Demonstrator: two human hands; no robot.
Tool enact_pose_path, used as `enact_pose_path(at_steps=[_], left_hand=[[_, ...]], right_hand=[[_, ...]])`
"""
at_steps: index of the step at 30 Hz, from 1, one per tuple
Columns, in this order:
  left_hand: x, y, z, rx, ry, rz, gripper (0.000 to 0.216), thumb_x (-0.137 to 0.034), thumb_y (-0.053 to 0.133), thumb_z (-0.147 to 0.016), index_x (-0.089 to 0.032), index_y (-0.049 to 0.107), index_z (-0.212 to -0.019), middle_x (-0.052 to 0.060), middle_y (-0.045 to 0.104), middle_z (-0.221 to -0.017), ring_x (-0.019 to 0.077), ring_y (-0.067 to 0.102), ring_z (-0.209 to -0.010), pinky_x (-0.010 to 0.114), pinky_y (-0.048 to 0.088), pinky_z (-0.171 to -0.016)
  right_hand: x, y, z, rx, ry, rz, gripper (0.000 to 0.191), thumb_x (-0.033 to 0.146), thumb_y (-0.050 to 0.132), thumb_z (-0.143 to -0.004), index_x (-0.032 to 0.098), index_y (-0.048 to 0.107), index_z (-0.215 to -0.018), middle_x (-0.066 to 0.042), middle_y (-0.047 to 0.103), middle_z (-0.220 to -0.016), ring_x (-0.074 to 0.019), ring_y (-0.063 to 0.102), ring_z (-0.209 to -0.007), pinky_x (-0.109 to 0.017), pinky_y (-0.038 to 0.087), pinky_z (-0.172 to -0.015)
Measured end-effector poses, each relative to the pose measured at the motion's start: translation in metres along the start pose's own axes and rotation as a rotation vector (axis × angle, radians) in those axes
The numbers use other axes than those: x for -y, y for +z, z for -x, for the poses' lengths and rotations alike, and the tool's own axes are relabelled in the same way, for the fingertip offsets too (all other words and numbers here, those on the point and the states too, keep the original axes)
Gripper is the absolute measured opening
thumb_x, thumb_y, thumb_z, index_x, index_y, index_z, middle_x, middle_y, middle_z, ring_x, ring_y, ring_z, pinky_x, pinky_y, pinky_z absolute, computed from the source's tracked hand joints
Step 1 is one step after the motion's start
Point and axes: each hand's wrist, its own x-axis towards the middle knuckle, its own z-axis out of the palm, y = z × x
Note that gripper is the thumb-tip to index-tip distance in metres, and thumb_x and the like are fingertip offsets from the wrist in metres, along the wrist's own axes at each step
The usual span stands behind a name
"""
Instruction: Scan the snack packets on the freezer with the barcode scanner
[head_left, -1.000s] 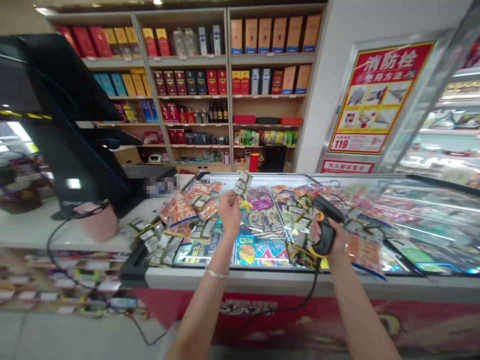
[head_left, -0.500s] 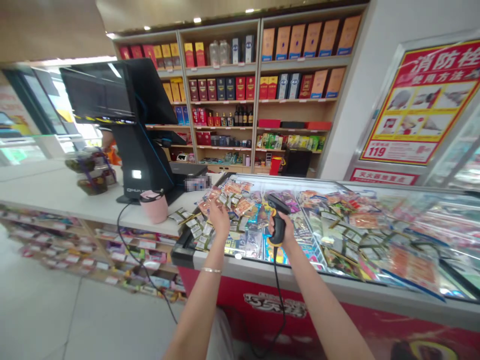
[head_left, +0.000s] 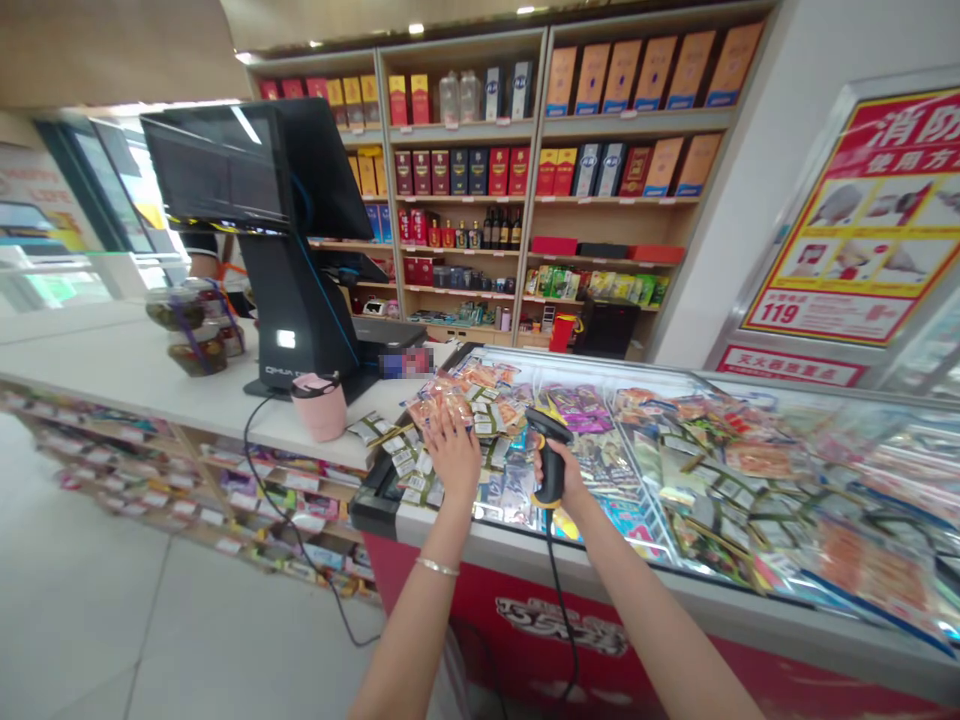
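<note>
My left hand (head_left: 456, 458) lies over a heap of snack packets (head_left: 489, 412), its fingers stretched out and spread, palm down. Under and around the fingertips are clear packets with orange-brown food (head_left: 441, 396). Some packets in the heap have white barcode labels (head_left: 405, 462). In my right hand (head_left: 568, 478) is a black and yellow barcode scanner (head_left: 552, 468), gripped by its handle, with its head tipped toward the heap. A black cable (head_left: 556, 580) hangs from the handle down the freezer front. The heap sits on the left end of a glass-topped chest freezer (head_left: 427, 522).
Left of the freezer is a white counter (head_left: 97, 350) bearing a black checkout terminal (head_left: 289, 290), a pink cup (head_left: 320, 408) and tied jars (head_left: 196, 350). More packets (head_left: 739, 500) cover the freezer's right side. Shelves of boxes (head_left: 465, 170) stand behind.
My left hand has gone from loosely curled fingers to lying spread on the packets. My right hand still holds the scanner, and the whole view has shifted slightly.
</note>
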Motion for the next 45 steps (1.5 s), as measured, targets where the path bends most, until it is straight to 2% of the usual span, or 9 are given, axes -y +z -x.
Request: enact_pose_path(at_steps=[11, 24, 32, 40, 43, 45], left_hand=[[0.003, 0.005, 0.001, 0.012, -0.005, -0.051, 0.057, -0.01, 0.039, -0.084, -0.014, 0.04, -0.141, 0.013, 0.032, -0.15, 0.0332, 0.023, -0.14, 0.052, 0.023, -0.112], [0.004, 0.005, 0.003, 0.014, -0.008, -0.046, 0.058, -0.009, 0.036, -0.085, -0.015, 0.038, -0.142, 0.012, 0.03, -0.151, 0.0339, 0.021, -0.14, 0.052, 0.027, -0.11], [0.004, 0.004, 0.003, -0.004, -0.034, -0.022, 0.054, -0.011, 0.038, -0.085, -0.015, 0.045, -0.138, 0.012, 0.036, -0.148, 0.0352, 0.027, -0.137, 0.052, 0.031, -0.107], [-0.001, -0.002, -0.002, -0.038, -0.012, 0.046, 0.052, -0.014, 0.041, -0.085, -0.014, 0.046, -0.137, 0.012, 0.03, -0.151, 0.0333, 0.012, -0.143, 0.055, 0.014, -0.115], [-0.011, -0.011, -0.007, -0.028, 0.007, 0.031, 0.05, -0.016, 0.04, -0.087, -0.012, 0.045, -0.137, 0.014, 0.031, -0.15, 0.0329, 0.011, -0.143, 0.059, 0.011, -0.115], [-0.025, -0.019, -0.011, -0.025, 0.007, 0.02, 0.049, -0.018, 0.038, -0.089, -0.012, 0.044, -0.137, 0.014, 0.032, -0.15, 0.0325, 0.012, -0.143, 0.06, 0.011, -0.114]], right_hand=[[0.001, 0.0, 0.001, -0.021, 0.013, 0.0, 0.025, 0.042, 0.064, -0.067, 0.019, 0.058, -0.073, 0.002, 0.055, -0.05, -0.0107, 0.047, -0.036, -0.022, 0.042, -0.034], [0.0, 0.002, 0.002, -0.028, -0.01, 0.011, 0.023, 0.043, 0.063, -0.067, 0.021, 0.057, -0.072, 0.003, 0.055, -0.049, -0.0116, 0.047, -0.035, -0.023, 0.042, -0.033], [-0.001, 0.0, 0.001, -0.027, -0.008, 0.01, 0.024, 0.043, 0.063, -0.067, 0.02, 0.057, -0.074, 0.003, 0.055, -0.049, -0.0112, 0.047, -0.035, -0.023, 0.042, -0.033], [0.002, 0.008, 0.011, -0.073, -0.014, 0.015, 0.024, 0.041, 0.066, -0.066, 0.02, 0.055, -0.068, 0.003, 0.056, -0.049, -0.0109, 0.048, -0.037, -0.022, 0.043, -0.034], [0.018, 0.005, 0.023, -0.086, -0.062, 0.007, 0.026, 0.043, 0.067, -0.065, 0.021, 0.054, -0.07, 0.004, 0.054, -0.048, -0.0109, 0.048, -0.036, -0.022, 0.042, -0.033], [0.038, -0.003, 0.035, -0.082, -0.127, 0.015, 0.026, 0.043, 0.067, -0.065, 0.021, 0.055, -0.07, 0.004, 0.054, -0.048, -0.0108, 0.048, -0.036, -0.021, 0.042, -0.033]])
